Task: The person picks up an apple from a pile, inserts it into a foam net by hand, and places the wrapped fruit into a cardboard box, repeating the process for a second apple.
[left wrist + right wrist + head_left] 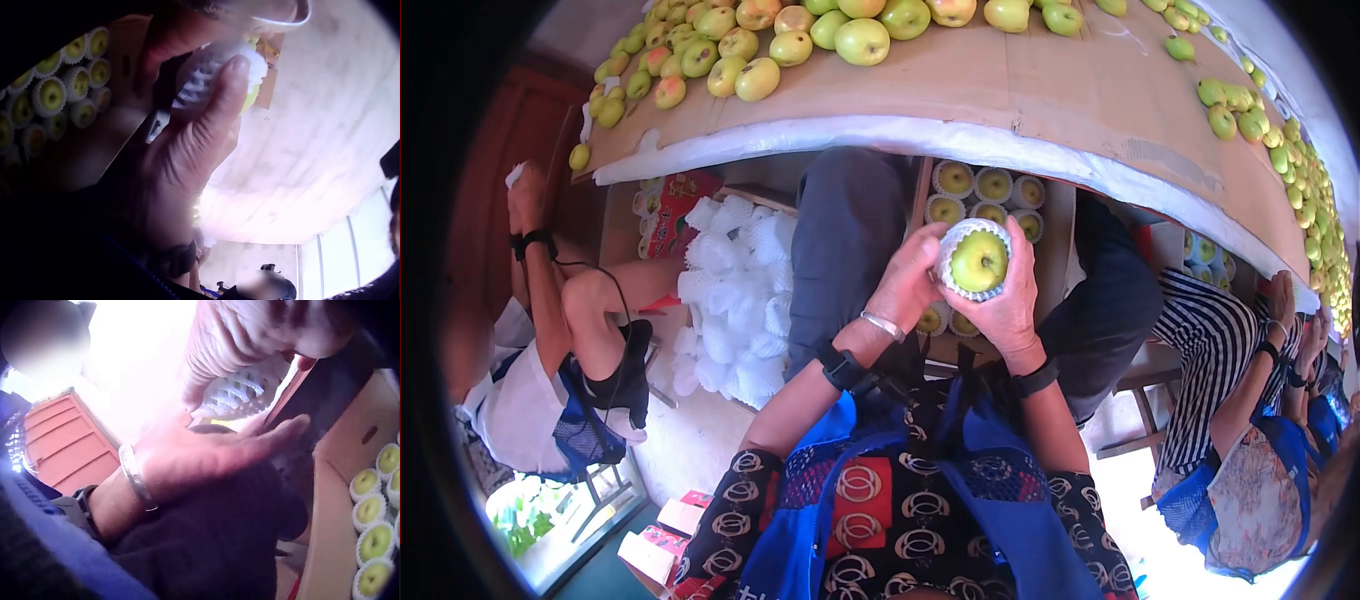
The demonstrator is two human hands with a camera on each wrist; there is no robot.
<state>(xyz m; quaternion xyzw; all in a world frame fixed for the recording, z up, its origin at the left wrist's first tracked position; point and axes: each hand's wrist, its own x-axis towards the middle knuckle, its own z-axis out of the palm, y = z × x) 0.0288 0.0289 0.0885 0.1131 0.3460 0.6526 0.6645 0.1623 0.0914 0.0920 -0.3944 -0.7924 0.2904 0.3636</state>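
A yellow-green apple in a white foam net sleeve is held up between both hands, its dimpled end facing the head camera. My left hand, with a metal bracelet, supports it from the left, thumb extended along its side. From the right, my right hand grips the sleeve, fingers curved around it. The left wrist view shows the right thumb pressed on the netting. The right wrist view shows the left hand beneath the sleeve, partly hiding the apple.
Below the hands, a cardboard box contains several sleeved apples. White foam sleeves are piled left of my knee. Loose apples lie on the cardboard-covered table ahead. Other people sit at left and right, including one in striped trousers.
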